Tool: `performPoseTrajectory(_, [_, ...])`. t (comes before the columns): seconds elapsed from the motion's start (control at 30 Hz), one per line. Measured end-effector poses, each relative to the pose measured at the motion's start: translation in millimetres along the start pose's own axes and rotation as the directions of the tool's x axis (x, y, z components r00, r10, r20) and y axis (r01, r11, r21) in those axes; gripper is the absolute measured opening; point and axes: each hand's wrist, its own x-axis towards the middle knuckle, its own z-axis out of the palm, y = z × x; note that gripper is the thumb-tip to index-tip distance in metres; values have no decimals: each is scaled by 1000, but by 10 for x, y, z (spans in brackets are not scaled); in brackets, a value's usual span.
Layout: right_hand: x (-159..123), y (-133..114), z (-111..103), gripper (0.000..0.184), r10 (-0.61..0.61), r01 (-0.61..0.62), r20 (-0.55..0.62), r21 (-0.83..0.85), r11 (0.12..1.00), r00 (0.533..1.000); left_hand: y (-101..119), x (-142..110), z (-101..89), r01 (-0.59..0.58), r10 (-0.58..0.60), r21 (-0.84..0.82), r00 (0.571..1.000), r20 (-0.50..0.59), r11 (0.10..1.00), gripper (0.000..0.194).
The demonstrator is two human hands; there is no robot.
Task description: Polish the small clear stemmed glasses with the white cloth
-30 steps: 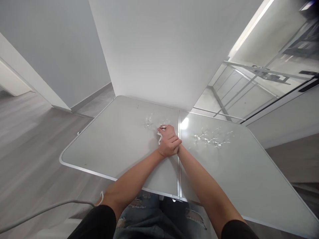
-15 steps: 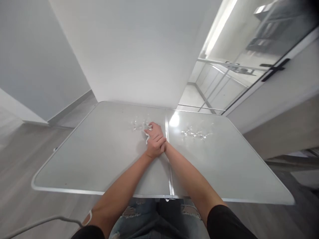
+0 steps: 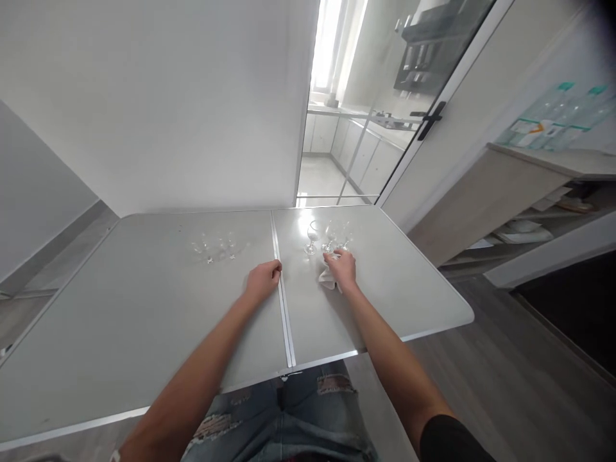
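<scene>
Right hand holds a white cloth close beside the stemmed glasses

Nearest are the person's ripped jeans [image 3: 279,420], below the edge of a pale two-panel table [image 3: 158,321]. The left hand [image 3: 262,280] rests by the metal seam [image 3: 283,308], fingers curled into a loose fist; whether anything lies inside is hidden. Across the seam, the right hand [image 3: 343,269] grips a crumpled white cloth [image 3: 327,278] on the right panel. Its fingertips are right by the feet of three clear stemmed glasses [image 3: 312,232], which stand upright in a row; contact cannot be told. More clear glassware [image 3: 230,246] sits on the left panel, too faint to count or read for contents.

Farther right, a wooden cabinet [image 3: 505,183] holds pale flat items [image 3: 524,229] in its open shelves. Green-capped plastic bottles [image 3: 553,122] stand on top, their contents unclear. Beyond the table rise a white wall [image 3: 202,109] and a glazed door with a black handle [image 3: 431,120].
</scene>
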Motion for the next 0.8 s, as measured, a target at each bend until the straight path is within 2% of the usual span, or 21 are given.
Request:
performPoseTrajectory(0.07, [61,-18,49,64,12,-12,-5,-28,1000,1000,25,28,4,89,-88,-5,994,67,996,18])
performPoseTrajectory(0.17, [160,-87,160,64,10,-9,7,-40,999,1000,70,85,4,169,-161,-82,982,98,982,17])
performPoseTrajectory(0.3, [275,-138,270,49,12,-12,-2,-19,1000,1000,254,272,75,128,-123,-185,992,38,975,11])
performPoseTrajectory(0.4, [303,-127,311,38,32,-32,-50,-3,999,998,440,524,251,81,-85,-291,996,-3,953,32])
performPoseTrajectory(0.5, [292,-113,333,34,31,-32,-91,-3,999,995,559,792,509,121,-109,-394,993,52,911,59])
performPoseTrajectory(0.57, [281,-106,344,34,21,-22,-117,-5,1000,993,596,935,677,131,-126,-446,991,42,885,62])
performPoseTrajectory(0.63, [272,-95,357,34,15,-16,-131,-7,1000,991,616,1034,807,129,-142,-475,990,8,871,53])
performPoseTrajectory(0.7, [268,-76,369,34,4,-6,-137,-11,1000,991,636,1081,881,102,-123,-501,992,-8,860,35])
performPoseTrajectory(0.8, [269,-47,382,35,-24,23,-152,-9,1000,988,672,1011,870,41,-87,-509,994,-68,860,15])
